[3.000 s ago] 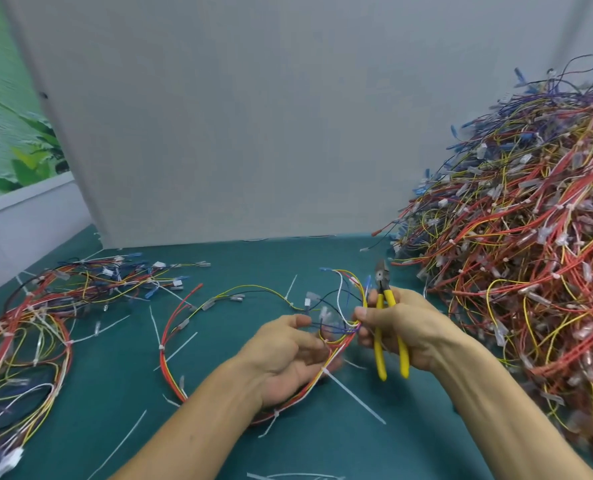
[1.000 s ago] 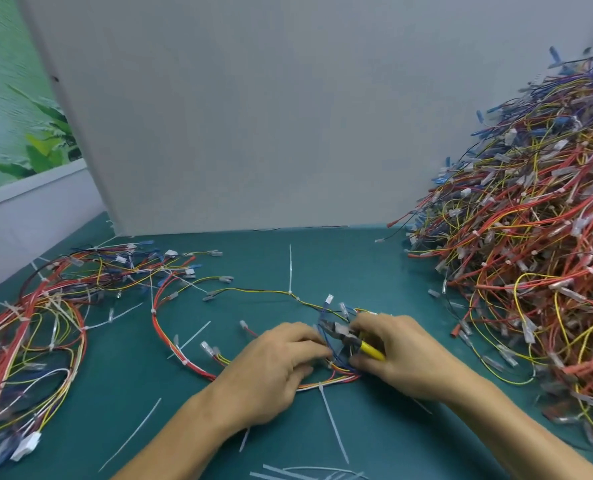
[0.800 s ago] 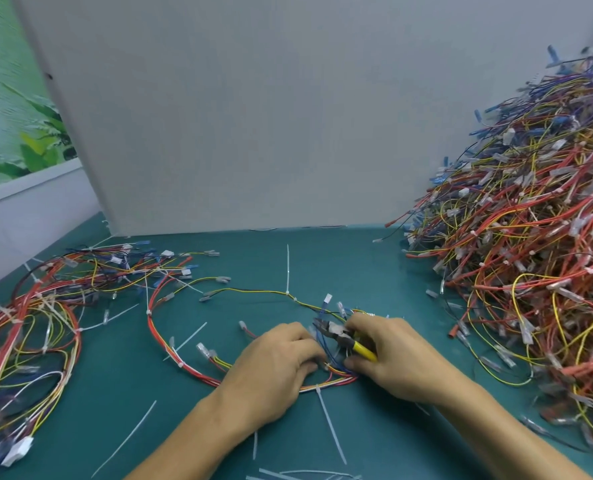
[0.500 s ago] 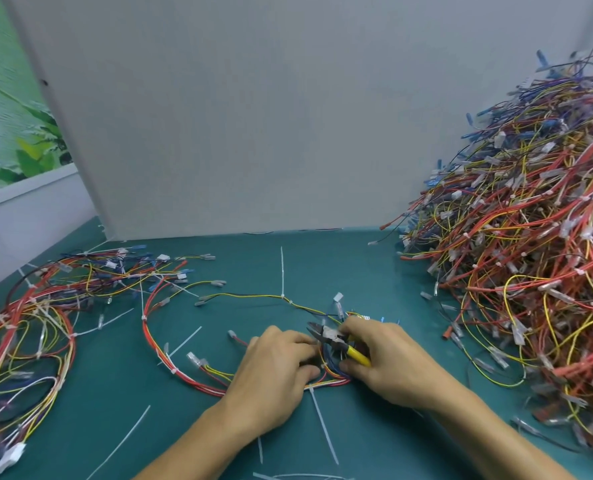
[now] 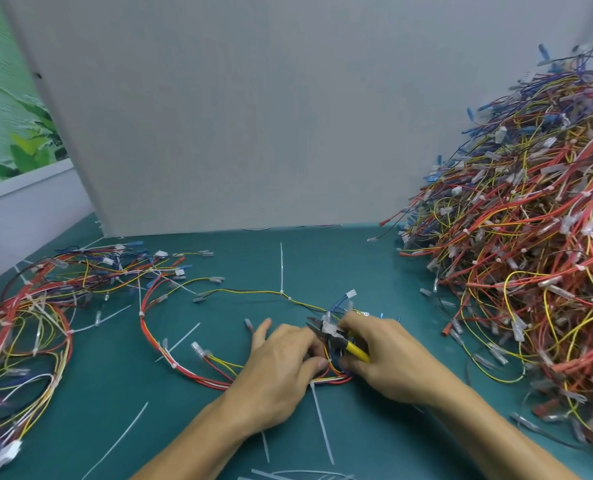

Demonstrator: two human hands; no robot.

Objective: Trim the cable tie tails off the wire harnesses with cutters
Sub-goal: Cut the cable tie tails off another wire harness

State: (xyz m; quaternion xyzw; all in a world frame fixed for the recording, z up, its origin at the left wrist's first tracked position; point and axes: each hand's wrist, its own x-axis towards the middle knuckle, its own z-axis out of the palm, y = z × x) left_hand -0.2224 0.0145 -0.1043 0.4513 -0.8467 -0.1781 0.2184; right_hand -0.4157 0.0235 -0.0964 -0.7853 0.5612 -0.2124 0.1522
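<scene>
both forearms reach in from the near edge and meet at the middle of the teal table [image 5: 367, 261]. the left hand [image 5: 277, 370] lies palm down, knuckles up, its thumb and curled fingers pinching the bundled part of the wire harness [image 5: 191, 370]; one finger sticks out straight towards the far left. the right hand [image 5: 390, 358] is clenched round the yellow handles of the cutters [image 5: 336, 339], wrist angled in from the right, the dark head pointing far-left just beside the left fingertips and touching the wires by a white piece; whether the jaws are apart i cannot tell. the harness rests on the table, its red loop spreading left of the hands. cut tie tails [image 5: 322, 427] lie near the wrists. a small heap of harnesses [image 5: 45, 306] sits at left, a tall pile of harnesses [image 5: 530, 254] at right
</scene>
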